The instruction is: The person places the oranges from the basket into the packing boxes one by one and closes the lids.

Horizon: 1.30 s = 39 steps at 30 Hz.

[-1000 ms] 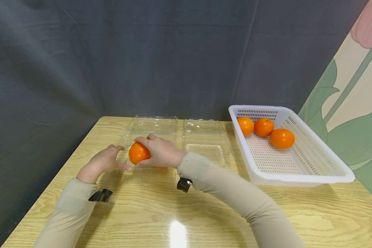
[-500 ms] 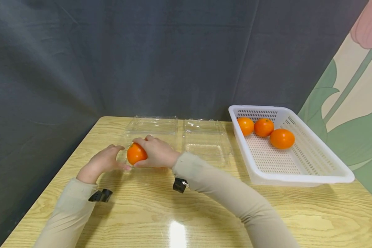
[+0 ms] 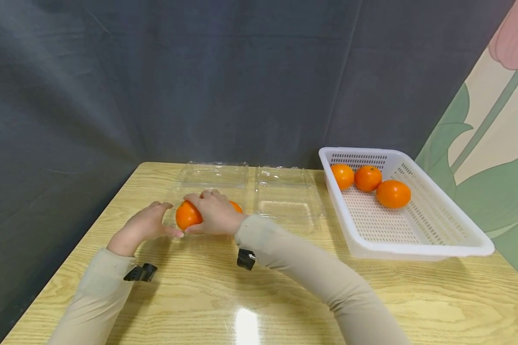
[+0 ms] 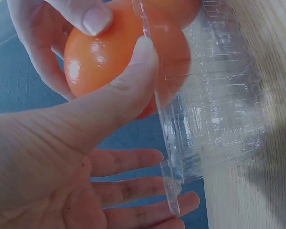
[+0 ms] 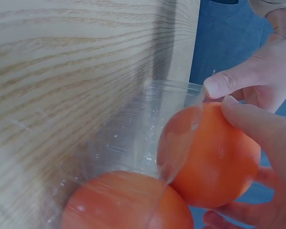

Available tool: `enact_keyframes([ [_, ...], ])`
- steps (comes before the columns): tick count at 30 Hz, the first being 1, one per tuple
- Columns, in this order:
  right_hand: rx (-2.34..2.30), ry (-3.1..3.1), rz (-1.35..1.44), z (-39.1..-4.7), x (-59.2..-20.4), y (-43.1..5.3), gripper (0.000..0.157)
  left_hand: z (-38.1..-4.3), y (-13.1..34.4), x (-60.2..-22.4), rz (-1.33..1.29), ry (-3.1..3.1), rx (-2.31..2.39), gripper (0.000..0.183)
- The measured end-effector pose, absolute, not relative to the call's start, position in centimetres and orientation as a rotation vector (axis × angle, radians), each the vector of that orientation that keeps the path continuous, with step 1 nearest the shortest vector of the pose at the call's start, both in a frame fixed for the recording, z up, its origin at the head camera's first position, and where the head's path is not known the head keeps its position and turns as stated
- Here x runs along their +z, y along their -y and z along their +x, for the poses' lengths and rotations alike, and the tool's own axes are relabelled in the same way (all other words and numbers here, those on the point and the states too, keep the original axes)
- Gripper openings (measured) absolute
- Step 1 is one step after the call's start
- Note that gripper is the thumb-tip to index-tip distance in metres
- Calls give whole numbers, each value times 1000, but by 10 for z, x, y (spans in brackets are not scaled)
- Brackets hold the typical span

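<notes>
In the head view my right hand grips an orange from above, thumb toward me. It sits at the left end of an open clear plastic clamshell box, partly below the rim. A second orange lies in the same box against the first, mostly hidden by my right hand in the head view. My left hand is at the box's left end. In the left wrist view its thumb touches the rim beside the held orange, while its other fingers stretch straight along the outside.
Another open clear clamshell box stands right of the first. Farther right, a white perforated basket holds three oranges. A dark curtain hangs behind the wooden table.
My right hand has moved slightly left and down with the orange, lowering it into the box's left end. The second orange now shows behind my right hand. My left hand has stayed put.
</notes>
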State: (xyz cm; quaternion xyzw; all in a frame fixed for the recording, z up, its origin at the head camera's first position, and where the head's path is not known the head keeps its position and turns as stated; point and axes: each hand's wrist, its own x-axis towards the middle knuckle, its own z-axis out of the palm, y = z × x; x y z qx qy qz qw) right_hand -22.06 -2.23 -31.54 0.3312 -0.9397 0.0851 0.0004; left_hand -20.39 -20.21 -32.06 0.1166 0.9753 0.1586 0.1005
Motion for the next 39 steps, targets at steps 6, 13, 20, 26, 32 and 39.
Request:
enact_keyframes([
  [6, 243, 2958, 1030, -222, -321, 25, 71, -203, 203, -320, 343, -2887, 455, 96],
  [13, 233, 2965, 1029, -224, -327, 26, 72, -203, 203, -321, 350, -2888, 446, 94],
  [20, 225, 2963, 1017, -227, -330, 28, 73, -204, 204, -321, 359, -2895, 446, 94],
  [26, 229, 2991, 991, -228, -333, 29, 75, -204, 204, -322, 357, -2893, 447, 95],
  [32, 228, 3007, 979, -230, -335, 30, 76, -204, 204, -322, 346, -2887, 458, 96],
  [39, 188, 3029, 959, -232, -337, 32, 76, -203, 203, -322, 361, -2893, 454, 95],
])
